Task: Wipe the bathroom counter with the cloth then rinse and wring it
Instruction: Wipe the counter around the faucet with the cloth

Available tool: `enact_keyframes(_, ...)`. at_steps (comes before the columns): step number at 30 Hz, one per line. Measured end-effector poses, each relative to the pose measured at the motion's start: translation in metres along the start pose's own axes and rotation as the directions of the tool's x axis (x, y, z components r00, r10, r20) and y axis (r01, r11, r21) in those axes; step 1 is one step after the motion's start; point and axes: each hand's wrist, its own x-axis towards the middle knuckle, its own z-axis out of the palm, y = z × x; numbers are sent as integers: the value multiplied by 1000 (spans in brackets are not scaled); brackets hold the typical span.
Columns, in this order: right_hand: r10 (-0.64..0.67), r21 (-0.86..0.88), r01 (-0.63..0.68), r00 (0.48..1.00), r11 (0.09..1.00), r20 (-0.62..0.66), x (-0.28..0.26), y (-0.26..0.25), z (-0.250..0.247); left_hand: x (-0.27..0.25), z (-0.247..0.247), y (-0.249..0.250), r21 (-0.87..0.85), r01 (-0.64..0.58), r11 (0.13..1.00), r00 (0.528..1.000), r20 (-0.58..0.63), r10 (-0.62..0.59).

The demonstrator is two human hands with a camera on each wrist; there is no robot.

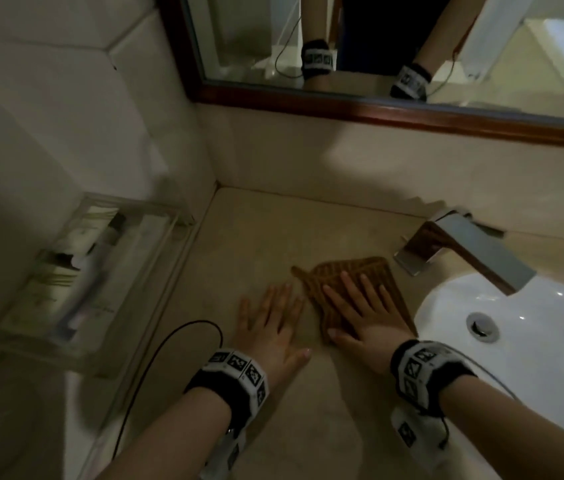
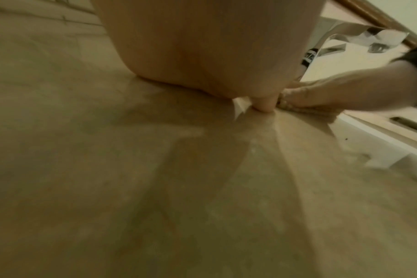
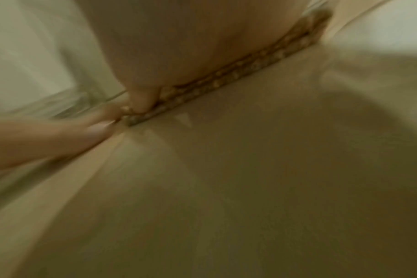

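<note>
Flat, the right hand (image 1: pixel 363 317) presses the cloth (image 1: pixel 349 275); left hand (image 1: pixel 273 323) apparently lies released on the counter (image 1: pixel 256 230).

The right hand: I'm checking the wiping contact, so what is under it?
The brown cloth lies flat under the right hand, on the counter. The cloth's middle is covered.

- The cloth (image 1: pixel 349 285) lies on the counter (image 1: pixel 256 237), left of the sink (image 1: pixel 533 341).
- The faucet (image 1: pixel 464 251) stands far right of it.
- The tray (image 1: pixel 93 271) sits far left.
</note>
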Motion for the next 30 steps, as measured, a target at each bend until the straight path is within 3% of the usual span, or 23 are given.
enact_keyframes(3,130,44,-128,990,991,-53,29,17,-17,-2,0,-1,0,0,1000,1000,3,0)
enact_keyframes(6,215,70,-210,974,975,-69,46,-1,-16,-3,-1,0,-2,-4,1000,1000,1,4)
enact_keyframes(10,-9,-2,9,999,1000,-39,11,-30,6,-6,-8,-1,-15,-23,1000,1000,16,23)
enact_keyframes(13,-102,-54,103,995,993,14,18,-11,-6,-12,-18,-18,-87,-10,996,1000,0,10)
enact_keyframes(15,-20,-34,20,1000,999,-16,49,-2,-26,-23,-19,-37,-77,105,992,992,-55,-109)
enact_keyframes(17,150,51,-148,988,988,-44,82,-13,-39,-33,-16,-58,-85,219,972,974,-36,-223)
enact_keyframes(20,270,94,-262,959,960,-84,106,-69,-34,-40,-9,-80,-75,254,964,967,49,-251)
enact_keyframes(24,-29,-9,28,997,1000,-70,74,-123,-4,-34,-1,-84,-108,265,958,960,121,-252)
enact_keyframes(27,-181,-92,181,983,979,11,60,-82,-11,-33,-3,-83,-94,275,957,951,174,-256)
enact_keyframes(28,-162,-108,161,987,981,6,64,-61,-19,-32,-5,-83,-112,275,955,949,188,-252)
enact_keyframes(30,41,-42,-43,998,998,-42,80,-28,-36,-32,-8,-82,-142,275,951,946,216,-242)
